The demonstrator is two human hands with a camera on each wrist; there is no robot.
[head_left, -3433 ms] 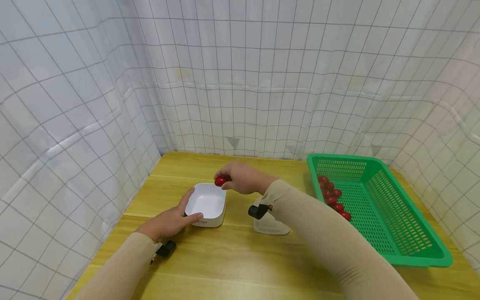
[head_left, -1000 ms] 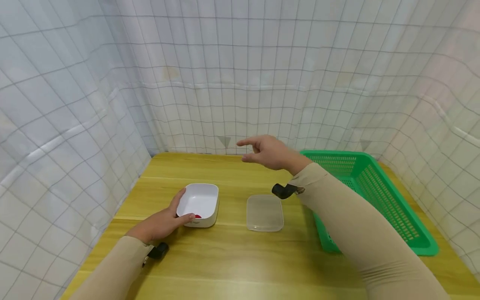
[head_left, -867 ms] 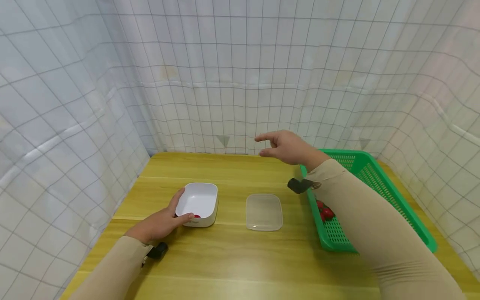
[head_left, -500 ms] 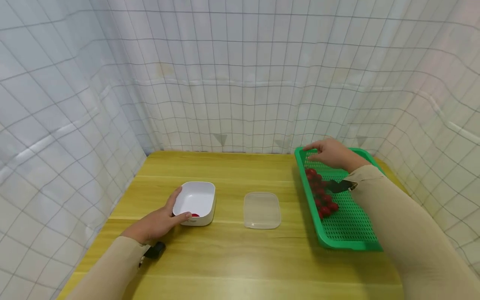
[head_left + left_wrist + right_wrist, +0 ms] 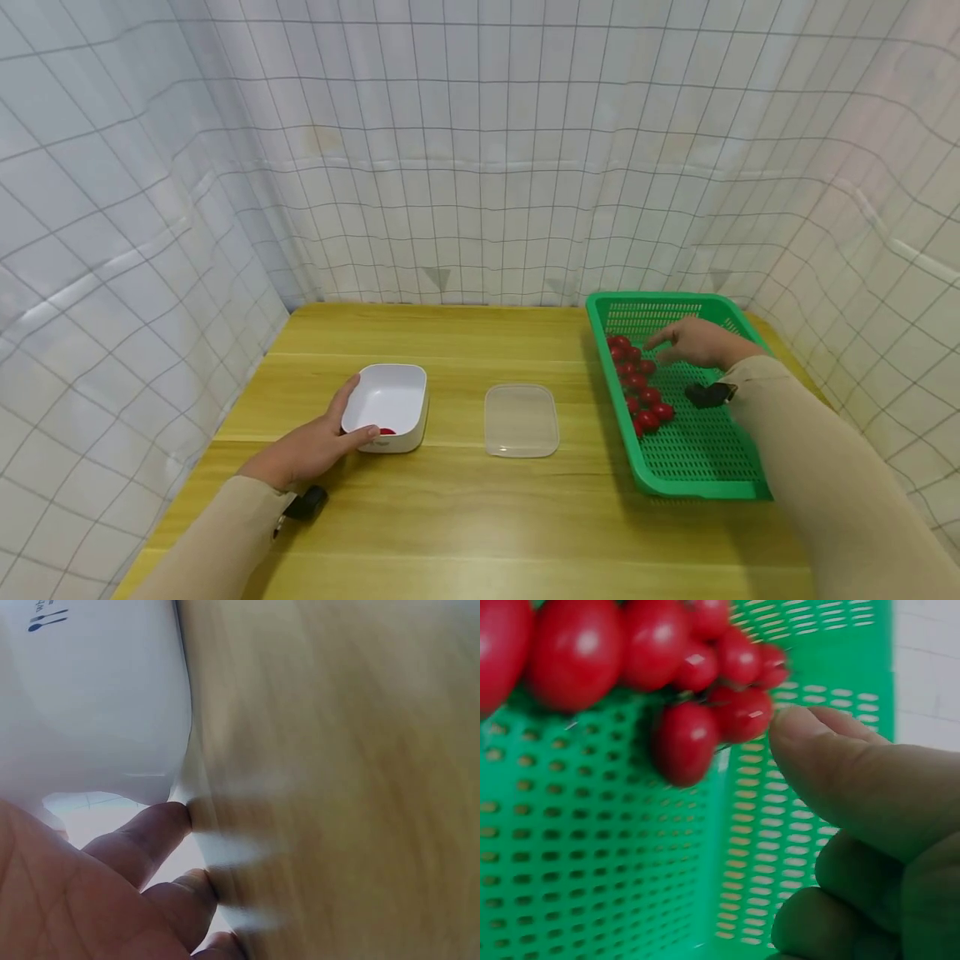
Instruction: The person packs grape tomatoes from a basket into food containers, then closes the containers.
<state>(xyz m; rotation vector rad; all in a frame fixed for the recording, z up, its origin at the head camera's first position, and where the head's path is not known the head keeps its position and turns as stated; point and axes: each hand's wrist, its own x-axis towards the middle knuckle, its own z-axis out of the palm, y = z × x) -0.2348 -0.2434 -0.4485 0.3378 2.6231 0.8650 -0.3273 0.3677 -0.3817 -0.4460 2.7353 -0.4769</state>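
My left hand (image 5: 315,446) holds the near left corner of a white square food container (image 5: 412,421). Its thumb lies over the front rim and its fingers along the left side. Inside the container, a bit of a red cherry tomato (image 5: 387,431) shows beside the thumb; the rest is hidden. In the left wrist view, fingertips touch the table beside the container wall (image 5: 97,697). My right hand (image 5: 697,342) is inside the green basket (image 5: 697,490), right of several cherry tomatoes (image 5: 648,396). In the right wrist view, the thumb (image 5: 840,765) is close to one cherry tomato (image 5: 742,714), nothing gripped.
A clear, flat square lid (image 5: 522,421) lies on the wooden table (image 5: 465,517) between the container and the basket. The tomatoes gather along the basket's left side. White grid-patterned sheeting (image 5: 480,167) stands behind the table and at both sides.
A cherry tomato held by the right hand 3.4 s ago is gone from it, and one now shows in the container. The right hand has moved right and down into the basket. The left hand stays.
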